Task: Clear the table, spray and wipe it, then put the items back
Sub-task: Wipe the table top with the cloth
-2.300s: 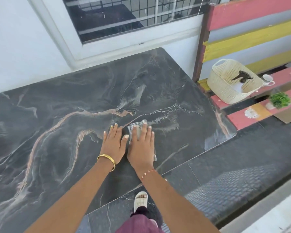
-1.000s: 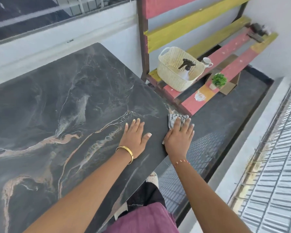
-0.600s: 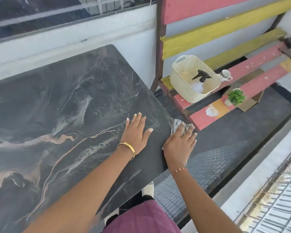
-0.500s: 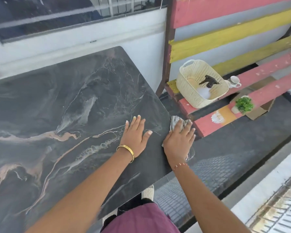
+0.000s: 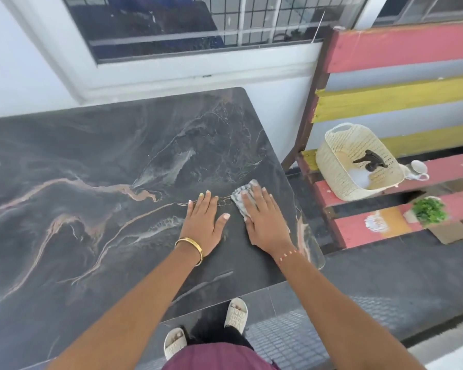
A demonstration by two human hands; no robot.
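Observation:
The dark marble table (image 5: 96,198) carries nothing but my hands and a cloth. My right hand (image 5: 265,217) lies flat with straight fingers, pressing a grey checked cloth (image 5: 238,200) onto the table near its right edge. Most of the cloth is hidden under the palm. My left hand (image 5: 205,217) rests flat on the marble just left of it, fingers straight. On the bench to the right, a cream woven basket (image 5: 334,161) holds a spray bottle (image 5: 369,162) with a black trigger. A white cup (image 5: 418,169) and a small green potted plant (image 5: 429,209) stand beside the basket.
A red and yellow slatted bench (image 5: 401,46) stands close to the table's right side. A white wall with a window (image 5: 171,22) runs behind the table. My sandalled feet (image 5: 235,312) stand on dark floor below the table's near edge.
My right hand has slid the cloth from the table's right edge back onto the surface, closer to my left hand. My left hand has stayed flat in place.

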